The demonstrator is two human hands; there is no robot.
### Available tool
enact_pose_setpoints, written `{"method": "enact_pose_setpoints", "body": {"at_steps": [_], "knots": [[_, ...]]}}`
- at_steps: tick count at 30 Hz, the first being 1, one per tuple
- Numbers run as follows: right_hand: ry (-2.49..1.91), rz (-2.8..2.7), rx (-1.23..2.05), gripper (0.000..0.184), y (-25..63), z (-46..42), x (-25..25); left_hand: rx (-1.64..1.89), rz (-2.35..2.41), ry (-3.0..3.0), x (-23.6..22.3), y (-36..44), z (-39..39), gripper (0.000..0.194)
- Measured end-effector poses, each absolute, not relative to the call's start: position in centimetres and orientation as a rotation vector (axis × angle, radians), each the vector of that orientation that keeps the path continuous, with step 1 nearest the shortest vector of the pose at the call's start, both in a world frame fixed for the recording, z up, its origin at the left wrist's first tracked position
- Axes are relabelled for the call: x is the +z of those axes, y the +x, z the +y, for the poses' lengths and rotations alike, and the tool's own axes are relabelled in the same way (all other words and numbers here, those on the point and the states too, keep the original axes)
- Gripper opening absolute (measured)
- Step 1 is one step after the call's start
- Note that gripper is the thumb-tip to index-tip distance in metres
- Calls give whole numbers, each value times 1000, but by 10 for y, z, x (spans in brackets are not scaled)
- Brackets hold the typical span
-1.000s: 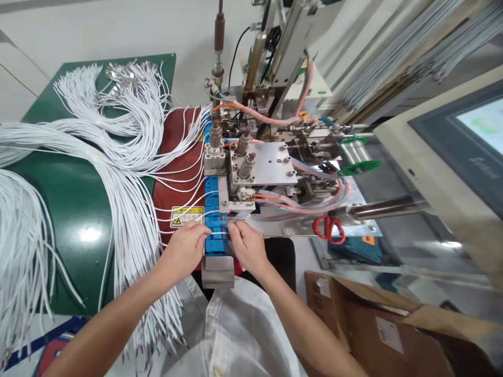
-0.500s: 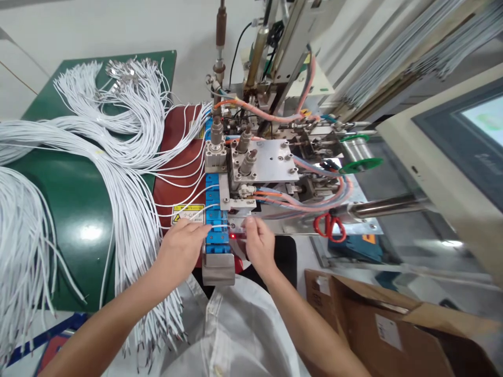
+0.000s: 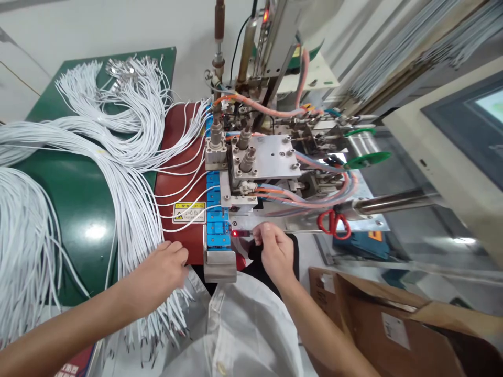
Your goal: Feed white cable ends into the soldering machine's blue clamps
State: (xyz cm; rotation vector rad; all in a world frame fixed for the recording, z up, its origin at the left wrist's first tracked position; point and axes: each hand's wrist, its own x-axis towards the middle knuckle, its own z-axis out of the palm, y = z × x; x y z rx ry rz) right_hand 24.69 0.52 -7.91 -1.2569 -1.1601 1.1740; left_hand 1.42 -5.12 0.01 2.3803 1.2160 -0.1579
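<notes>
My left hand point(image 3: 168, 269) is curled closed over the near edge of a long bundle of white wires point(image 3: 131, 209). Whether a wire is between its fingers is hidden. To the right, my right hand point(image 3: 276, 252) hovers just off the machine's front edge, thumb and bent fingers together; anything inside them cannot be made out. Between the hands runs a row of blue clamp blocks point(image 3: 218, 240), the nearest of them without a wire. Farther up the row, single white wires point(image 3: 192, 222) reach into the blocks. A curved metal guard point(image 3: 220, 266) caps the near end.
Behind the blocks stands a machine with a metal plate point(image 3: 271, 157), hoses and a solder wire spool point(image 3: 363, 149). Red-handled scissors point(image 3: 334, 224) lie at its front edge. A screen point(image 3: 471, 120) and cardboard box point(image 3: 377, 314) are on the right; more wires cover the green table point(image 3: 92, 230).
My left hand has moved left and down from the blue blocks to the wire bundle. My right hand has drawn away to the right. The wire at the near block no longer shows there.
</notes>
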Motion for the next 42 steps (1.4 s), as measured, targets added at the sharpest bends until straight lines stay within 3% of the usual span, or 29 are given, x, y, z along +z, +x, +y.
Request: {"method": "enact_pose_setpoints", "body": {"at_steps": [6,13,22,27,32,37,42], "knots": [[-1194,-1240,1221,35,243,-8,-73,258,1346,2038,3,38,-24,21],[-1014,-1421,1117,10,238,-17,-54,613,1499,1904,-11,67,-24,17],[-1002,-1489,1052,13,236,-7,-47,834,1473,1717,-18,84,-23,18],[-937,-1635,1015,15,244,-2,-42,739,1450,1695,-14,84,-19,17],[-854,-1796,954,18,246,3,-37,564,1233,1511,-1,78,-10,27],[-1123,-1408,910,14,231,-7,-46,708,1430,1241,-4,82,-8,16],[-1136,-1440,878,9,223,-10,-42,806,1496,1228,-11,88,-11,15]]}}
